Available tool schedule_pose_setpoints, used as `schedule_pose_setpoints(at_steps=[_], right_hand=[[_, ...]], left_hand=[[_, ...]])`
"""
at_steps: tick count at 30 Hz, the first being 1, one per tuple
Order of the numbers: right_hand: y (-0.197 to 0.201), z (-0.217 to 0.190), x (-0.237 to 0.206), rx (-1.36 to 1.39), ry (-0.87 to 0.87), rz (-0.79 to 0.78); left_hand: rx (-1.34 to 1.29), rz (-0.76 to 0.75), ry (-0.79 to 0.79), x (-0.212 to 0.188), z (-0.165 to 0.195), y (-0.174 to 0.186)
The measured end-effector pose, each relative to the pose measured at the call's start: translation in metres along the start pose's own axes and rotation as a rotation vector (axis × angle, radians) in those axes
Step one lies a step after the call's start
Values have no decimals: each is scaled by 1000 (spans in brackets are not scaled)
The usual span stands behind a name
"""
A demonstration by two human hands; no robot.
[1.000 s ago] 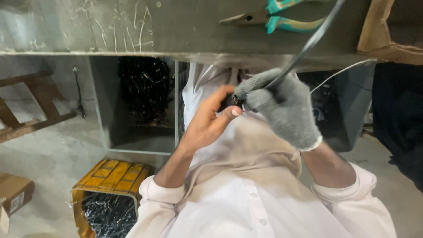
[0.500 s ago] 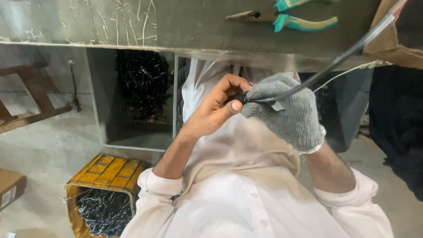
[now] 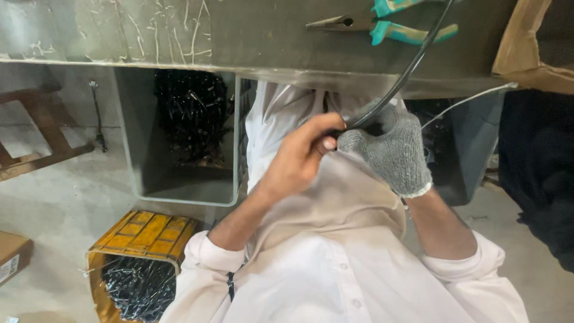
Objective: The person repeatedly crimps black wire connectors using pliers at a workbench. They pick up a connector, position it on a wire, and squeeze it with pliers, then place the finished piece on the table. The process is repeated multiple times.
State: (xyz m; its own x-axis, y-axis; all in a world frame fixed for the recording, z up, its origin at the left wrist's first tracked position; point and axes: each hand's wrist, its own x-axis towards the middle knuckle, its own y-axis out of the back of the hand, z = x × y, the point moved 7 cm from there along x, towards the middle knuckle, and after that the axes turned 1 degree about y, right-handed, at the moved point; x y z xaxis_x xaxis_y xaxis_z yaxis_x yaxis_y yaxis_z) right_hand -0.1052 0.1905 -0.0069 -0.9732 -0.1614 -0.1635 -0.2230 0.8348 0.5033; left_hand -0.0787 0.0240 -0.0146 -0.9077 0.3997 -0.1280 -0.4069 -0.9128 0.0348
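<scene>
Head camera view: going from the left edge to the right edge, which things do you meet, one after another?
Cardboard box → yellow crate of black pieces → bare left hand → grey-gloved right hand, its grip closed on the black cable → dark cloth.

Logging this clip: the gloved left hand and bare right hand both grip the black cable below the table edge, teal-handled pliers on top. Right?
Not quite. The head view shows the glove on the right hand; the left hand is bare. Both grip the black cable, pliers on the table.
</scene>
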Motion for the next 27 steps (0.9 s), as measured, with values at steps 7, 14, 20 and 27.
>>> schedule_pose_setpoints(at_steps=[7,14,20,27], right_hand=[[13,-19,7,306,-215,-79],[60,-73,23,-540,556,215],[45,-55,13,-315,503,135],[-12,-2,-9,636,-138,26]], left_hand=[[401,153,-211,13,33,11],[-329,82,44,27,40,48],[-108,20,108,15,39,43],[251,39,22,-8,34,15]])
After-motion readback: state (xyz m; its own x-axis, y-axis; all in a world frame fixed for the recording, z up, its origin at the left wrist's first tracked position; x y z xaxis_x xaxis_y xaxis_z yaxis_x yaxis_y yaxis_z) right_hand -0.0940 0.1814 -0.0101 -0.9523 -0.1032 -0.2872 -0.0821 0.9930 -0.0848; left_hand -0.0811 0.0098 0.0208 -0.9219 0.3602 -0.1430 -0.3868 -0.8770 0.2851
